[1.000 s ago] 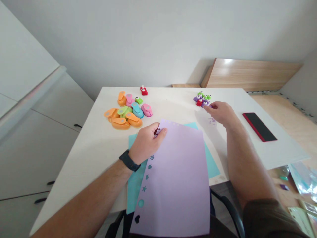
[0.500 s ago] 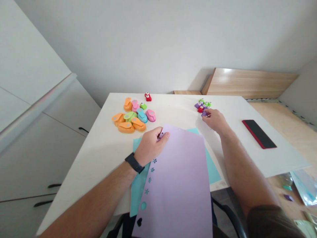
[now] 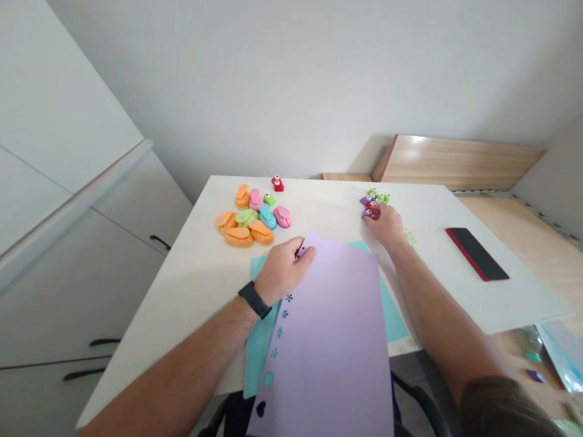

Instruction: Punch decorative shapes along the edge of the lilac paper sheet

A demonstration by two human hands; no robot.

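Observation:
My left hand, with a dark watch on the wrist, pinches the upper left edge of a lilac sheet of paper. A row of small cut-out shapes runs down that left edge, among them a star, a circle and a heart. Under the lilac sheet lies a turquoise sheet. Reaching to the far right part of the table, my right hand has its fingers closed on a small purple craft punch with googly eyes. Beside it sit several small green, red and purple punches, partly hidden by the fingers.
Larger orange, pink, green and blue lever punches are grouped at the left of the white table. A red eyed punch stands behind them. On the right lies a black and red flat case; small paper bits lie near my right wrist.
My right hand has shifted slightly left, and the purple punch at its fingertips has moved left with it, close against the cluster. My left hand keeps its hold on the lilac sheet.

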